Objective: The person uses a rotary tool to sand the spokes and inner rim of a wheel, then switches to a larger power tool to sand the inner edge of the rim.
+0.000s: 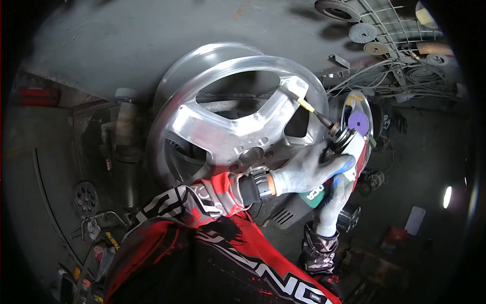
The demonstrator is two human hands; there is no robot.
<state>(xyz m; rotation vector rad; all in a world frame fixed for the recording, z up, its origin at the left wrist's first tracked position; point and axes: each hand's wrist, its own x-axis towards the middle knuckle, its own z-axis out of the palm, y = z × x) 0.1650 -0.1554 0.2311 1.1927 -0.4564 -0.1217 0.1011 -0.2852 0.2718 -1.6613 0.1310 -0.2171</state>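
A silver alloy wheel leans in front of me, its spokes shiny. My left hand, in a grey-white glove with a watch at the wrist, is closed around the front part of a green and black die grinder. The grinder's spindle carries a yellow-shanked bit whose end lies over a spoke. My right hand, gloved with blue fingertips, is curled beside the grinder body. A white piece with a red edge sits by its fingertips; what this hand grips is partly hidden.
Right of the wheel, a long shiny tray carries a purple disc. Abrasive wheels and coiled cables lie at upper right. A grey cylinder stands at left, near a round perforated plate. My legs are below.
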